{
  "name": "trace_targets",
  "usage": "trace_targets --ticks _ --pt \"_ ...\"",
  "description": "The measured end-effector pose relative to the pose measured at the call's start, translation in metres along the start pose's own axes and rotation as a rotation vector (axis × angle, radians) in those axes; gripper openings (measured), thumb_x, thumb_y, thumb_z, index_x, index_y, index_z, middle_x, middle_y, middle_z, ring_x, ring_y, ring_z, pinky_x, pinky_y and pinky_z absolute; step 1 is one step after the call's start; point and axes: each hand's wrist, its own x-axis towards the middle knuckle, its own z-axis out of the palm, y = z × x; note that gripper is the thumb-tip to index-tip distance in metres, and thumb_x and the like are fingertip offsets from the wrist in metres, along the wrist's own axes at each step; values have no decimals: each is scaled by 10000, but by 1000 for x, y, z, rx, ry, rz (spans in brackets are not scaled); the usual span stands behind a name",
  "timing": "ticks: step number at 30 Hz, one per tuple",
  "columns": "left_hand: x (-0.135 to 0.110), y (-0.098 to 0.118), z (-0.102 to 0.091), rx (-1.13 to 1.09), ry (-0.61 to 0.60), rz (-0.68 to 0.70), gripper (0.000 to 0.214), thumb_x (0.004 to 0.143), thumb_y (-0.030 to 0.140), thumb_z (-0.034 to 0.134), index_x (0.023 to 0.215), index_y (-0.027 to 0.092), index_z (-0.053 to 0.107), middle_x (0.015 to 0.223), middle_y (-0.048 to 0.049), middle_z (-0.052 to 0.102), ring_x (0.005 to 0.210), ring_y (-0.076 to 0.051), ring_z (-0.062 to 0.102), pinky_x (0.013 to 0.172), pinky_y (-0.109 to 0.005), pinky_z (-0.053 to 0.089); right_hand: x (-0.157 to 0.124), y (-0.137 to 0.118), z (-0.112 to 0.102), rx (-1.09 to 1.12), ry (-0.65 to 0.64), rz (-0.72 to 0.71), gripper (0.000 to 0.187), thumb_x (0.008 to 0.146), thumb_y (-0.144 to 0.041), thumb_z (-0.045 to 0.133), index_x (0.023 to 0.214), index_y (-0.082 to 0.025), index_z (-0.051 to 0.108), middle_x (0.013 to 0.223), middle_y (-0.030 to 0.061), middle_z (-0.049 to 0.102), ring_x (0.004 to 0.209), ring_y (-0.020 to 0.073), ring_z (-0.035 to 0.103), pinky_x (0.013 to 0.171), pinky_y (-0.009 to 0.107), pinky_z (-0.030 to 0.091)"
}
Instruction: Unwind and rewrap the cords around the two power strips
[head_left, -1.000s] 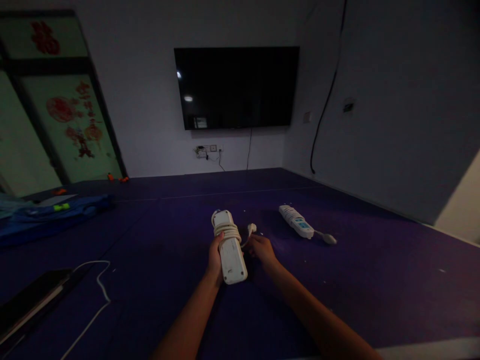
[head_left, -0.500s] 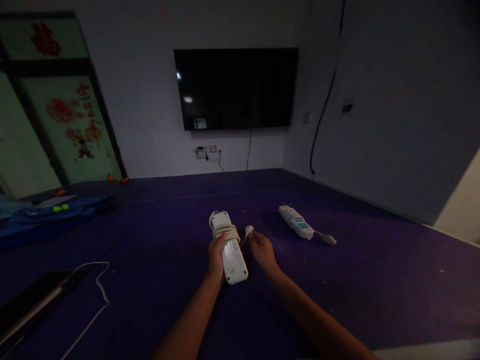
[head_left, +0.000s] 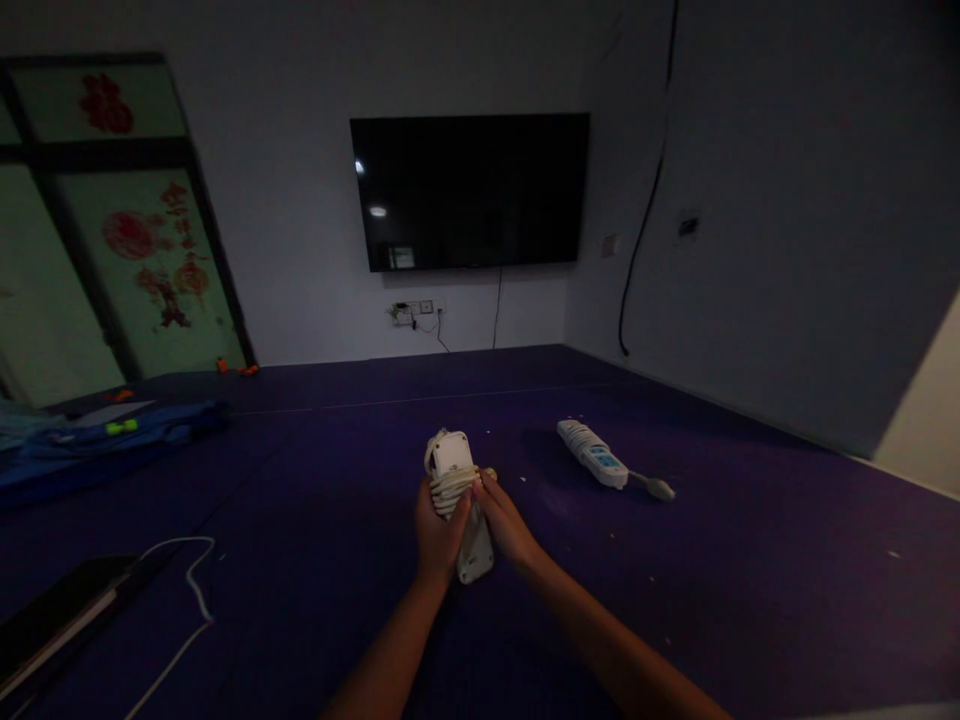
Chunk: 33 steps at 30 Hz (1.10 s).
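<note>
Head view: the left hand [head_left: 437, 536] is curling around the strip [head_left: 451, 450] and its wound cord [head_left: 451, 487], over the purple surface [head_left: 337, 480]. The right hand [head_left: 508, 520] is pressing alongside, fingers nearly together; whether it is pinching cord or plug [head_left: 491, 474] is not showing. The cord could be springing loose if either grip is slipping, as nothing else seems to be holding it.

Dim room, purple floor [head_left: 712, 560], pale walls [head_left: 292, 200]

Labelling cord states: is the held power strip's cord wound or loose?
Wound: the cord loops several times around the white power strip, held in the left hand.
</note>
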Motion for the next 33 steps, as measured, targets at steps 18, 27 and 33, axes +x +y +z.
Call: trace_targets --ticks 18,27,33 --pt "6 -10 -5 285 -94 41 360 614 392 754 886 171 673 829 -81 705 746 -212 648 668 -260 454 3 9 0 147 140 151 512 722 -623 575 894 -150 670 900 102 688 833 242 636 840 377 466" --pt "7 -8 -4 490 -180 84 459 753 525 554 935 115 649 836 -109 701 733 -229 642 666 -307 459 1 13 -3 132 261 240 555 722 -637 550 912 -125 648 882 101 691 784 232 636 744 318 472" --pt "7 -13 -4 629 -231 131 490 802 564 462 936 122 625 799 -112 696 677 -217 640 601 -297 453 2 23 -6 95 329 323 570 741 -646 504 909 -123 654 825 100 691 735 229 636 654 297 473"
